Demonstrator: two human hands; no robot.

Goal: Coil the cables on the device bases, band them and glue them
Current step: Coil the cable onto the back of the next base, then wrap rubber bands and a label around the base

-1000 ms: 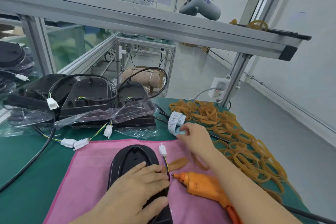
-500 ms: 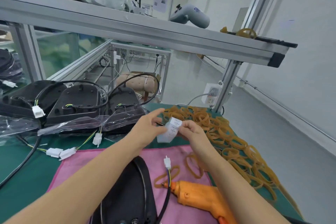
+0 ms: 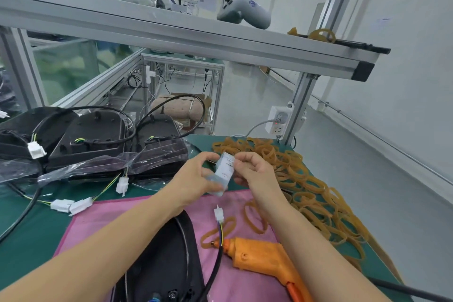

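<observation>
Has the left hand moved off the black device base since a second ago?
Yes. The left hand has lifted off the device base on the pink mat, moving up and forward to grip the label strip.

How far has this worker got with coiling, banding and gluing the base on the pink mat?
Done: nothing shows as finished; no band on the cable of the base, its connector loose on the mat.
In hand: both the left hand and right hand hold a label strip.
Left: banding from the rubber bands, gluing with the glue gun, then the bases behind.
</observation>
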